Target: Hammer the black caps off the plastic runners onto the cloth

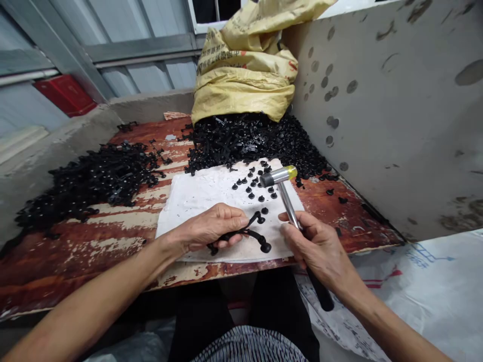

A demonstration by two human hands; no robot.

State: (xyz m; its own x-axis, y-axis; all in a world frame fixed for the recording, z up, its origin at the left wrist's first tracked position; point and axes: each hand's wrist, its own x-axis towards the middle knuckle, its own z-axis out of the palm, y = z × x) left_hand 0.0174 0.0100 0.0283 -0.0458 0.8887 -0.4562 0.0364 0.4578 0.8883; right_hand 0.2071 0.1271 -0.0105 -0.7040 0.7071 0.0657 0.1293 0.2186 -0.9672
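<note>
My left hand (207,231) grips a black plastic runner (245,232) with round moulded knobs at its ends, holding it above a white cloth pad (196,201). My right hand (317,246) is wrapped around a metal-shafted hammer (289,211) with a black handle and a yellow-tipped head, raised over the pad. Several small black mushroom-shaped plastic pieces (249,188) lie loose on the pad, just beyond both hands. Two heaps of black plastic runners and pieces (101,181) sit on the table behind and to the left.
The worn red-painted wooden table (86,254) bears a second black heap (245,141) at the back, below a yellow woven sack (241,75). A scarred grey board (377,110) stands along the right side, a concrete ledge (56,146) along the left. A white plastic sack (415,281) lies lower right.
</note>
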